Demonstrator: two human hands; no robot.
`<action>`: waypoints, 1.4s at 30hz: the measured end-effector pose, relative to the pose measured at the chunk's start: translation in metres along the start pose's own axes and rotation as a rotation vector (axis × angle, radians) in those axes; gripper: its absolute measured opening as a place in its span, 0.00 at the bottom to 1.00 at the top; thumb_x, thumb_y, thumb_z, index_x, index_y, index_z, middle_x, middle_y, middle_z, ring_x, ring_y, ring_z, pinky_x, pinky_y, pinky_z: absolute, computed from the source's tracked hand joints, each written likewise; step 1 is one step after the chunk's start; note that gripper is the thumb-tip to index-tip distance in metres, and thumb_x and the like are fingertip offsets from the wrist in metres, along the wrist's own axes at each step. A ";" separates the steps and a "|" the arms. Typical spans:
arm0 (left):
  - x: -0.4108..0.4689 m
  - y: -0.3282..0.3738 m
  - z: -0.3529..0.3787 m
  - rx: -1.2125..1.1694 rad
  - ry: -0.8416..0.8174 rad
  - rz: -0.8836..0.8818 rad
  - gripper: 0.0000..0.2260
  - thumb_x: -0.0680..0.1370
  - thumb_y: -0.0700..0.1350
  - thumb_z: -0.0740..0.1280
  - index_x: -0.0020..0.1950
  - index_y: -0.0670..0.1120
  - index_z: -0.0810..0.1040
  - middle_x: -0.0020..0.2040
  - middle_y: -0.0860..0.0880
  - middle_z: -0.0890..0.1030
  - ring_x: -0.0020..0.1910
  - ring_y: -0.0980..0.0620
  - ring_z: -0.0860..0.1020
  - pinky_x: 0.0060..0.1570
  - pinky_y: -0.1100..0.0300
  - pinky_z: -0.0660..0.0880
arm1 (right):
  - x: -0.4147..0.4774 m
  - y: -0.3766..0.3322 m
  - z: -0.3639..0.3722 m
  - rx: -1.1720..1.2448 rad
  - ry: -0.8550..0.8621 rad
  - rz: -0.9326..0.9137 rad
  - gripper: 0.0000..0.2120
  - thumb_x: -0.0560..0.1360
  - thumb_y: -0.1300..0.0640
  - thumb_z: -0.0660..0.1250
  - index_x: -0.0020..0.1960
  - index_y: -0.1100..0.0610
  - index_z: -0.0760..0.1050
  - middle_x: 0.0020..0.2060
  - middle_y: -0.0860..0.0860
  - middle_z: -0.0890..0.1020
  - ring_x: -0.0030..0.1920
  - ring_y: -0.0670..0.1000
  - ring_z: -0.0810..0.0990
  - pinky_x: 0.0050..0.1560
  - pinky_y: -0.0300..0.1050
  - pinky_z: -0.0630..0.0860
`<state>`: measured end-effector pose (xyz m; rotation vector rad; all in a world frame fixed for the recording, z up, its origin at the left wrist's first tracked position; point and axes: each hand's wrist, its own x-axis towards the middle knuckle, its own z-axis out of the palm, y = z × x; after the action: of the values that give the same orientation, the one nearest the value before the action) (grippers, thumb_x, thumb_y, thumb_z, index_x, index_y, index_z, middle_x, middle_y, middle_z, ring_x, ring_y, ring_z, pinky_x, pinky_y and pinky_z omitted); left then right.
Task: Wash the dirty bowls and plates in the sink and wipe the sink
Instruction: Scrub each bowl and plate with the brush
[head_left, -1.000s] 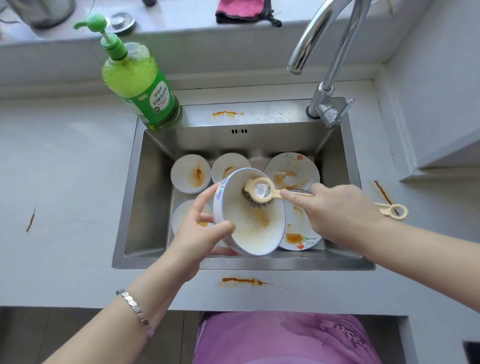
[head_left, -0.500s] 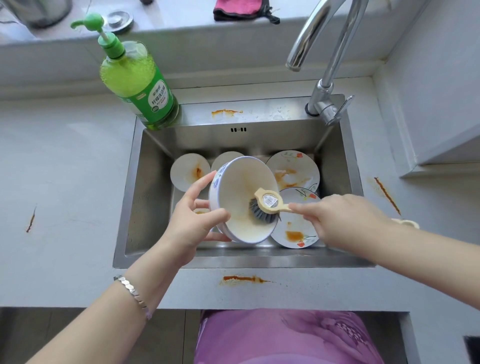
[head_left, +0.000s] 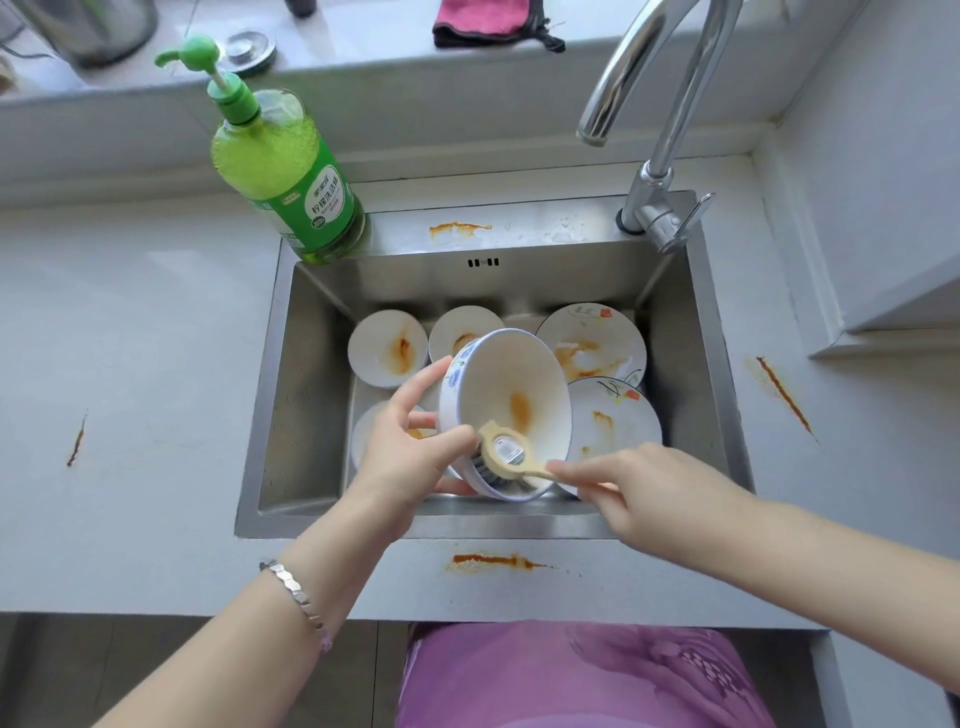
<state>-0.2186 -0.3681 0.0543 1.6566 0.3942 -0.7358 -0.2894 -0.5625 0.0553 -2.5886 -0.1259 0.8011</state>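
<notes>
Left hand (head_left: 410, 457) covers most of 1 dirty bowl (head_left: 369, 436); brush (head_left: 506, 454) handle vanishes inside the right hand (head_left: 639, 499), bristles half behind the rim of the held bowl (head_left: 504, 384); faucet (head_left: 670, 132) arch runs off the top.

Dragged brush (head_left: 506, 456) from far rim of bowl (head_left: 498, 374) down to near rim; pulled right hand (head_left: 654, 499) back toward sink (head_left: 415, 525) front edge.
</notes>
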 end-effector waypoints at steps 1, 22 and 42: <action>0.000 0.000 -0.001 -0.018 0.011 -0.006 0.30 0.71 0.30 0.65 0.63 0.61 0.72 0.52 0.40 0.78 0.44 0.44 0.82 0.33 0.50 0.81 | -0.001 -0.003 0.002 0.059 -0.013 -0.025 0.19 0.81 0.52 0.54 0.67 0.35 0.65 0.44 0.50 0.81 0.40 0.51 0.76 0.37 0.43 0.65; 0.004 0.015 -0.023 0.223 -0.263 -0.131 0.22 0.65 0.48 0.62 0.57 0.64 0.77 0.53 0.51 0.77 0.45 0.45 0.81 0.36 0.49 0.80 | 0.032 0.027 0.024 1.208 0.287 0.401 0.21 0.71 0.53 0.71 0.62 0.44 0.71 0.34 0.51 0.81 0.18 0.43 0.62 0.21 0.36 0.58; -0.006 -0.031 0.055 -0.191 0.255 0.565 0.40 0.68 0.47 0.69 0.75 0.46 0.52 0.64 0.57 0.69 0.56 0.68 0.74 0.50 0.73 0.71 | 0.043 -0.021 0.015 1.676 0.357 0.360 0.08 0.75 0.63 0.66 0.39 0.57 0.70 0.26 0.50 0.67 0.19 0.43 0.57 0.18 0.34 0.54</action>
<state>-0.2569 -0.4135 0.0306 1.5761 0.1508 -0.0640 -0.2611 -0.5296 0.0308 -1.0645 0.7847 0.2281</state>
